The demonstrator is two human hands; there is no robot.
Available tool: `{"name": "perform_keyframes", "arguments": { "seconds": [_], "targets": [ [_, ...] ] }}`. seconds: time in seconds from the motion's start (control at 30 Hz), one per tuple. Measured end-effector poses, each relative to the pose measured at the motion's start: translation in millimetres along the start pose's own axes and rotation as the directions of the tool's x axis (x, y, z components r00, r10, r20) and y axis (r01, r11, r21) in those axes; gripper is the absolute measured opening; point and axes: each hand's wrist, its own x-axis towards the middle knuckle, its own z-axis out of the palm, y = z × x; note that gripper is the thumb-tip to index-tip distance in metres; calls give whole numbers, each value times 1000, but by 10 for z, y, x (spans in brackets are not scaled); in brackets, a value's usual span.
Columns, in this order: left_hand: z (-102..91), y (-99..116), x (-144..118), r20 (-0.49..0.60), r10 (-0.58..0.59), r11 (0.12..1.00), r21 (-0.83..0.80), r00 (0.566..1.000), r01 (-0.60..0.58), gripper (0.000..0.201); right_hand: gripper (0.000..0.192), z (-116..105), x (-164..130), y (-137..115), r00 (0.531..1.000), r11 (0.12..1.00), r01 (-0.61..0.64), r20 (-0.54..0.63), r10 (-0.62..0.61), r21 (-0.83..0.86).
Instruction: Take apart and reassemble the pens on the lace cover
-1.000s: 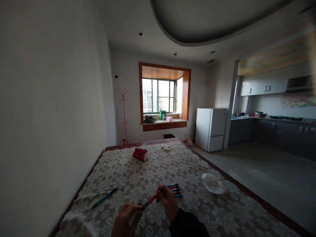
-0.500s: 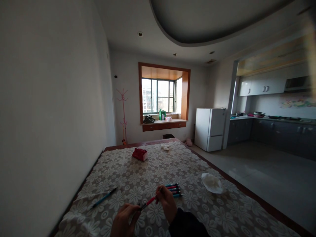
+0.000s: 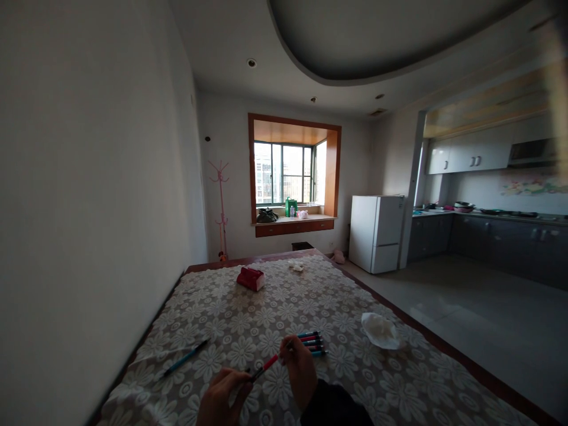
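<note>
Two hands, left hand (image 3: 220,395) and right hand (image 3: 300,374), pinch a slim red-barrelled, dark-tipped pen (image 3: 265,366) slanting toward two o'clock.

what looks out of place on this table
One blue pen lies alone at the left, apart from the row of pens beside the right hand. A crumpled white tissue sits loose near the right edge. Nothing spilled or broken.
</note>
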Motion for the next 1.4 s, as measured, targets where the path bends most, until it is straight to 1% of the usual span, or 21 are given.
{"name": "perform_keyframes", "arguments": {
  "seconds": [0.1, 0.23, 0.5, 0.63, 0.77, 0.97, 1.13, 1.3, 1.4],
  "targets": [
    [0, -39, -9, 17, 26, 1000, 4, 1000, -26, 18, 22, 2, 8, 8, 999, 1000, -15, 29, 15, 23],
    [3, -40, -11, 24, 3, 1000, 30, 1000, -4, 19, 26, -7, 34, 9, 996, 994, -51, 80, 44, 98],
    [-8, -2, 22, -4, 23, 999, 35, 1000, -23, 22, 26, -33, 37, -19, 998, 998, -32, 51, 29, 56],
    [-16, 3, 9, 19, 32, 999, 38, 999, -32, 21, 26, -31, 33, -50, 998, 998, -22, 59, 19, 52],
    [-1, -12, -12, 34, 8, 999, 41, 999, -10, 20, 27, -30, 32, -79, 999, 999, -7, 48, 5, 43],
    [24, -63, -22, 43, 1, 1000, 27, 999, -2, 19, 27, -13, 18, -73, 993, 997, -31, 118, 22, 75],
    [12, -68, -17, 37, 54, 999, 1, 998, -55, 20, 26, -3, 12, -25, 993, 998, -26, 113, 19, 62],
    [21, -75, -21, 39, 17, 999, 28, 999, -19, 21, 24, 4, 1, -22, 994, 998, -29, 110, 22, 61],
    [41, -90, -28, 47, 7, 999, 35, 999, -9, 21, 25, -2, -2, -53, 998, 999, -15, 68, 11, 48]
  ]
}}
